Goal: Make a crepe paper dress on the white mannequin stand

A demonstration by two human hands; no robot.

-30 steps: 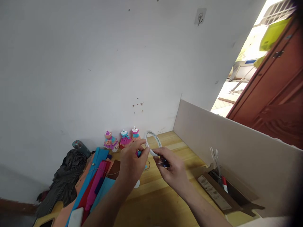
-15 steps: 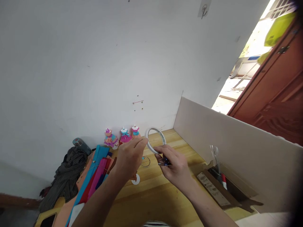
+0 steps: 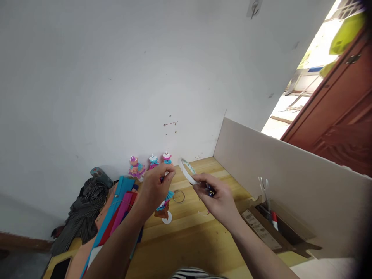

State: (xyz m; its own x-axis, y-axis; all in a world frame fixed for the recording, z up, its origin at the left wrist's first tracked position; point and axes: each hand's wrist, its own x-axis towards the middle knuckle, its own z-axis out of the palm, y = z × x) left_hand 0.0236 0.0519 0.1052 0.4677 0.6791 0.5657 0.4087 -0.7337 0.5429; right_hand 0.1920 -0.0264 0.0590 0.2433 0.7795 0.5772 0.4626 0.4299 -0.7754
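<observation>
My right hand [image 3: 215, 197] grips a white roll of tape [image 3: 186, 173] by its near edge, the ring now turned nearly edge-on. A small dark blue object [image 3: 209, 190], its kind unclear, shows within the same hand. Left of the roll, my left hand [image 3: 155, 188] is closed with thumb and forefinger pinched; whatever is between them is too small to make out. Below it lies a teal-and-brown ruffled piece [image 3: 162, 209] beside a white disc [image 3: 167, 218] and a thin ring [image 3: 178, 196]. Miniature dresses [image 3: 136, 169] stand against the wall, one partly behind my left hand.
Blue, pink and red folded sheets [image 3: 120, 197] lie on the left, near a dark striped cloth [image 3: 83, 217], a grey-blue bottle [image 3: 101, 177] and a phone [image 3: 60, 268]. To the right, an open cardboard box [image 3: 261, 234] holds a red-capped marker [image 3: 274, 220] beside an upright panel [image 3: 279, 166].
My left hand has come away from the tape roll, moving left and slightly down. The roll has turned from showing its round opening to nearly edge-on. More of the ruffled piece shows.
</observation>
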